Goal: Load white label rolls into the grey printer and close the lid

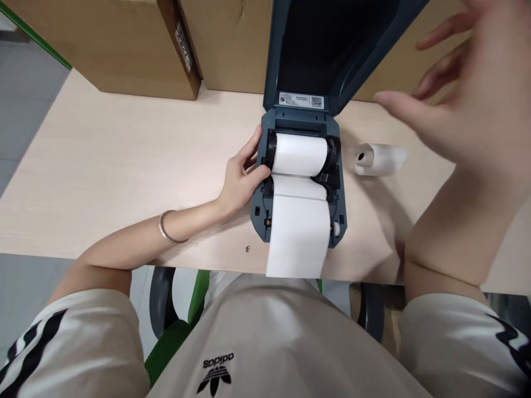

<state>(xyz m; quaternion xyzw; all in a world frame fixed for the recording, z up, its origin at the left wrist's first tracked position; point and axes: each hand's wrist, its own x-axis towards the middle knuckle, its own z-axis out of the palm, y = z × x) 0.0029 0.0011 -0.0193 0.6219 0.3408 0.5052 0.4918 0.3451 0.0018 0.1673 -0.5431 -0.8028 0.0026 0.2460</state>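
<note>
A dark blue label printer [296, 119] stands on the table with its lid [271, 55] raised. Inside it, a white paper roll [301, 155] sits between black holders, and a white strip [298, 235] runs from it past the table's front edge. My left hand [243, 179] grips the printer's left side, thumb on the rim near the roll. Raised at the upper right, my right hand [464, 94] is blurred and holds nothing, its fingers spread. To the right of the printer lies a small white roll [377, 159] with its end partly unwound.
Large cardboard boxes [124, 50] line the back of the wooden table [103, 160], behind the printer. A green and black chair [170, 342] shows below the table's front edge.
</note>
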